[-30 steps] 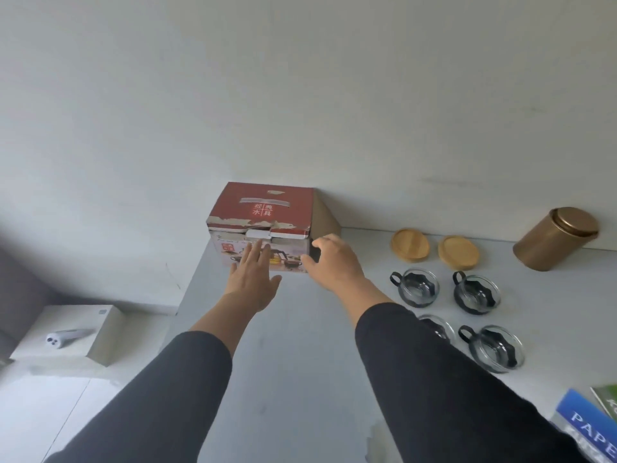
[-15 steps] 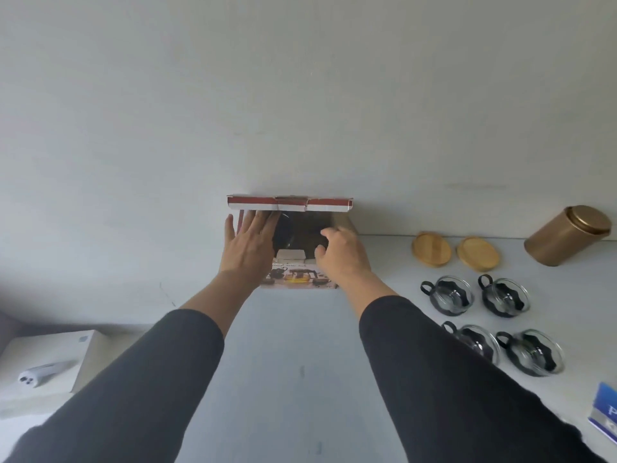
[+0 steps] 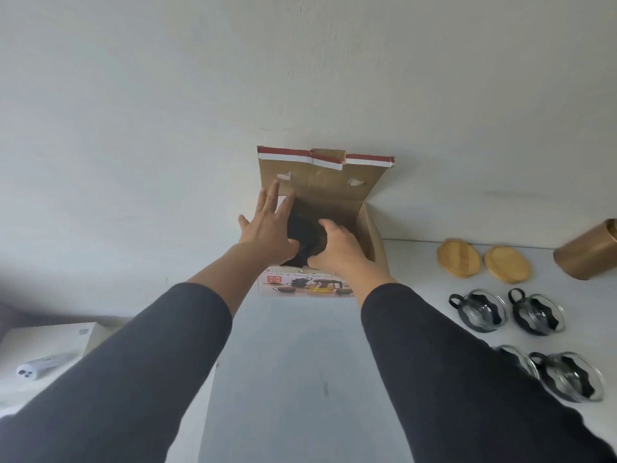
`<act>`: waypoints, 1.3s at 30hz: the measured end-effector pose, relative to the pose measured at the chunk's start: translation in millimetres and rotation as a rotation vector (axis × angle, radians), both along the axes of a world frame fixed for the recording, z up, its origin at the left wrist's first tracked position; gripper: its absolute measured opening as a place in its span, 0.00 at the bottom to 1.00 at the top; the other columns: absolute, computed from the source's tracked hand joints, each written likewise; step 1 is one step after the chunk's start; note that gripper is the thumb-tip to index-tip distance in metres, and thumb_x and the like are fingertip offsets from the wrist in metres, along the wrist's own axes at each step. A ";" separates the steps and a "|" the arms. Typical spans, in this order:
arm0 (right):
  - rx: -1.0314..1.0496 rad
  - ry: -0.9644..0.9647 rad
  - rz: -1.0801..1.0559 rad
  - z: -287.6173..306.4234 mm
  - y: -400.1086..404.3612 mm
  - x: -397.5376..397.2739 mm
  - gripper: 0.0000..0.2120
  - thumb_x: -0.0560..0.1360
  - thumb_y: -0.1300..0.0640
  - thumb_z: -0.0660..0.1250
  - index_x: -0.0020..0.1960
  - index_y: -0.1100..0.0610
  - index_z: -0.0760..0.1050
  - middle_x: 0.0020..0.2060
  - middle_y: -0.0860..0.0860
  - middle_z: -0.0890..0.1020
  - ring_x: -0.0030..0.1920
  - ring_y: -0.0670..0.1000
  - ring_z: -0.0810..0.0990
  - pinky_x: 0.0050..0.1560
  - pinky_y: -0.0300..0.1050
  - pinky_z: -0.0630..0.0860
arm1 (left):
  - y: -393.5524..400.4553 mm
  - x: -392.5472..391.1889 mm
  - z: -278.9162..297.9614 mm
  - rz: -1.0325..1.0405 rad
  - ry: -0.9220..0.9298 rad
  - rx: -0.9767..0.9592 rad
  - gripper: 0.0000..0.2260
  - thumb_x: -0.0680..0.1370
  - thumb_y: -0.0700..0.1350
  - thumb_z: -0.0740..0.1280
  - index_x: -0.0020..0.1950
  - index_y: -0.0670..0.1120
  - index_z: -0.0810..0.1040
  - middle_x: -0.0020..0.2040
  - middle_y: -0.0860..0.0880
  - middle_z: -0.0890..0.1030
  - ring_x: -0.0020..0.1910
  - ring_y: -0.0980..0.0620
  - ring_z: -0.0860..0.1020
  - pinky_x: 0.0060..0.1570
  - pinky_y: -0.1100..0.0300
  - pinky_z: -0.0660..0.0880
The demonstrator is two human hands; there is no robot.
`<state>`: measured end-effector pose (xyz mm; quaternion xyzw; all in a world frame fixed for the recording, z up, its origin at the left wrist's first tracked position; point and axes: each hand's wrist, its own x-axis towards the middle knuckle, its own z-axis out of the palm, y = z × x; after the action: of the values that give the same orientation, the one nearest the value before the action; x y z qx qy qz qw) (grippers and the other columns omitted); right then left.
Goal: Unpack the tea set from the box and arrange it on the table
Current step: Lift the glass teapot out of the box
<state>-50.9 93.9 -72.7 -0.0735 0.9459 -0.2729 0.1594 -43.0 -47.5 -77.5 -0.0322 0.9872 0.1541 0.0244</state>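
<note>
The cardboard tea set box (image 3: 376,243) stands at the back of the grey table (image 3: 300,369), against the wall, with its lid (image 3: 320,182) flipped up. Inside lies a round black object (image 3: 302,232), mostly hidden. My left hand (image 3: 267,228) is at the left of the opening, fingers spread, palm against the black object. My right hand (image 3: 340,250) reaches into the box, its fingers curled over that object. Several glass cups with black holders (image 3: 480,312) (image 3: 537,317) (image 3: 571,379) sit on the table to the right.
Two round wooden coasters (image 3: 459,259) (image 3: 505,264) and a gold tin (image 3: 591,250) lie on their own at the back right. Left of the table, lower down, a white box (image 3: 66,335) carries a small white handheld device (image 3: 40,365).
The box lid went from closed to fully up against the wall. Both hands moved from the front flap into the opening, onto the black object.
</note>
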 end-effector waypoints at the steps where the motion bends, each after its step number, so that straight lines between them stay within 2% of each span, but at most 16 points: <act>1: 0.003 -0.004 0.023 -0.7 -1.3 -2.9 0.41 0.70 0.56 0.74 0.75 0.50 0.55 0.73 0.52 0.63 0.72 0.57 0.64 0.70 0.53 0.67 | 0.2 -0.9 0.7 0.007 -0.022 0.056 0.41 0.74 0.45 0.67 0.78 0.55 0.44 0.78 0.52 0.37 0.78 0.45 0.41 0.70 0.36 0.58; 4: 0.074 0.011 0.114 0.5 -7.9 -12.4 0.46 0.67 0.53 0.75 0.77 0.48 0.51 0.75 0.51 0.58 0.74 0.58 0.59 0.72 0.59 0.63 | 0.5 -0.7 7.8 0.013 -0.063 0.211 0.39 0.74 0.40 0.66 0.78 0.55 0.47 0.79 0.51 0.40 0.77 0.41 0.53 0.65 0.50 0.68; 7: 0.104 -0.004 0.193 3.0 -18.0 -21.9 0.45 0.67 0.48 0.73 0.77 0.50 0.52 0.75 0.52 0.58 0.75 0.57 0.56 0.73 0.60 0.60 | 2.4 -0.5 19.0 0.004 -0.052 0.254 0.36 0.75 0.36 0.63 0.78 0.53 0.52 0.79 0.49 0.46 0.76 0.41 0.56 0.67 0.52 0.67; 10: 0.042 0.026 0.214 2.6 -29.2 -31.7 0.34 0.71 0.45 0.69 0.73 0.50 0.61 0.72 0.51 0.64 0.72 0.57 0.63 0.70 0.59 0.64 | -0.1 -0.9 26.0 0.050 0.010 0.279 0.32 0.76 0.33 0.62 0.77 0.50 0.57 0.78 0.50 0.52 0.74 0.43 0.60 0.68 0.55 0.67; 13: 0.046 0.069 0.293 7.2 -38.4 -42.8 0.19 0.79 0.53 0.58 0.69 0.48 0.70 0.71 0.51 0.68 0.70 0.56 0.67 0.71 0.56 0.64 | -9.1 -1.2 26.8 0.108 0.068 0.264 0.30 0.76 0.31 0.60 0.76 0.49 0.60 0.77 0.50 0.56 0.74 0.43 0.61 0.68 0.54 0.66; 15: 0.083 0.065 0.352 11.5 -44.2 -47.9 0.17 0.80 0.55 0.53 0.65 0.47 0.74 0.68 0.52 0.71 0.66 0.56 0.70 0.68 0.55 0.67 | -13.9 -1.5 24.0 0.129 0.074 0.256 0.29 0.77 0.31 0.60 0.76 0.48 0.60 0.77 0.50 0.56 0.73 0.43 0.62 0.69 0.54 0.65; 17: 0.111 0.023 0.400 13.0 -49.7 -50.3 0.18 0.81 0.55 0.50 0.63 0.48 0.75 0.64 0.53 0.75 0.60 0.56 0.75 0.62 0.49 0.72 | -15.4 -1.9 20.8 0.125 0.069 0.250 0.28 0.77 0.31 0.60 0.76 0.46 0.60 0.77 0.50 0.56 0.73 0.43 0.62 0.69 0.54 0.65; 20: 0.179 -0.016 0.447 12.4 -55.6 -50.7 0.17 0.82 0.54 0.48 0.54 0.53 0.76 0.57 0.55 0.78 0.48 0.53 0.74 0.49 0.45 0.68 | -12.8 -2.8 17.1 0.119 0.044 0.237 0.28 0.78 0.32 0.60 0.77 0.46 0.59 0.78 0.51 0.52 0.74 0.43 0.62 0.70 0.54 0.63; 23: 0.248 0.003 0.451 14.4 -58.4 -50.8 0.15 0.83 0.55 0.47 0.46 0.56 0.70 0.54 0.57 0.79 0.46 0.54 0.72 0.47 0.45 0.65 | -9.1 -5.0 16.5 0.144 0.015 0.203 0.28 0.79 0.34 0.59 0.78 0.45 0.55 0.79 0.50 0.48 0.75 0.43 0.60 0.71 0.53 0.62; 26: 0.260 0.019 0.426 18.3 -56.2 -52.6 0.18 0.82 0.56 0.48 0.39 0.57 0.70 0.48 0.57 0.76 0.45 0.56 0.72 0.45 0.44 0.65 | -8.0 -7.5 14.0 0.150 -0.003 0.211 0.30 0.78 0.33 0.59 0.78 0.43 0.52 0.79 0.51 0.46 0.73 0.43 0.64 0.70 0.53 0.65; 27: 0.258 0.016 0.420 19.9 -54.5 -54.2 0.18 0.82 0.56 0.49 0.39 0.56 0.71 0.48 0.57 0.76 0.45 0.57 0.72 0.45 0.44 0.65 | -8.0 -8.1 13.5 0.143 -0.006 0.218 0.31 0.77 0.32 0.59 0.78 0.43 0.52 0.79 0.52 0.46 0.71 0.43 0.66 0.68 0.53 0.66; 29: 0.264 -0.002 0.434 24.7 -51.0 -57.6 0.16 0.81 0.59 0.50 0.52 0.53 0.77 0.55 0.56 0.77 0.49 0.58 0.75 0.45 0.44 0.67 | -7.6 -8.8 14.5 0.132 -0.014 0.218 0.31 0.77 0.32 0.59 0.78 0.42 0.52 0.79 0.53 0.47 0.68 0.43 0.69 0.65 0.53 0.70; 32: 0.327 -0.015 0.502 33.9 -45.3 -59.2 0.25 0.78 0.67 0.52 0.66 0.46 0.74 0.66 0.53 0.74 0.59 0.57 0.76 0.47 0.41 0.67 | -6.2 -9.7 15.9 0.130 -0.015 0.201 0.28 0.75 0.30 0.60 0.75 0.40 0.59 0.77 0.50 0.53 0.62 0.41 0.73 0.57 0.52 0.73; 34: 0.369 0.005 0.529 37.1 -43.6 -61.1 0.25 0.79 0.67 0.52 0.69 0.45 0.71 0.68 0.55 0.72 0.61 0.59 0.75 0.48 0.42 0.66 | -6.5 -10.1 14.6 0.130 -0.002 0.190 0.27 0.75 0.30 0.61 0.73 0.40 0.61 0.76 0.50 0.55 0.59 0.40 0.75 0.56 0.52 0.74; 36: 0.401 0.010 0.547 38.8 -45.2 -64.2 0.22 0.80 0.63 0.53 0.69 0.47 0.70 0.65 0.57 0.73 0.62 0.60 0.74 0.49 0.44 0.66 | -6.7 -10.5 14.2 0.128 -0.014 0.182 0.31 0.75 0.30 0.61 0.76 0.41 0.56 0.77 0.52 0.51 0.59 0.41 0.75 0.57 0.52 0.74; 39: 0.504 0.107 0.615 37.5 -51.7 -68.5 0.18 0.80 0.62 0.54 0.67 0.53 0.73 0.62 0.58 0.76 0.60 0.60 0.77 0.53 0.47 0.71 | -6.7 -8.8 16.0 0.141 -0.032 0.181 0.34 0.75 0.29 0.60 0.78 0.43 0.49 0.79 0.55 0.45 0.65 0.43 0.72 0.60 0.54 0.73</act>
<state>-119.3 42.2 -35.1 -0.3258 0.9241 0.0325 0.1973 -51.8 -54.2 -61.4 -0.1018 0.9640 0.2435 0.0319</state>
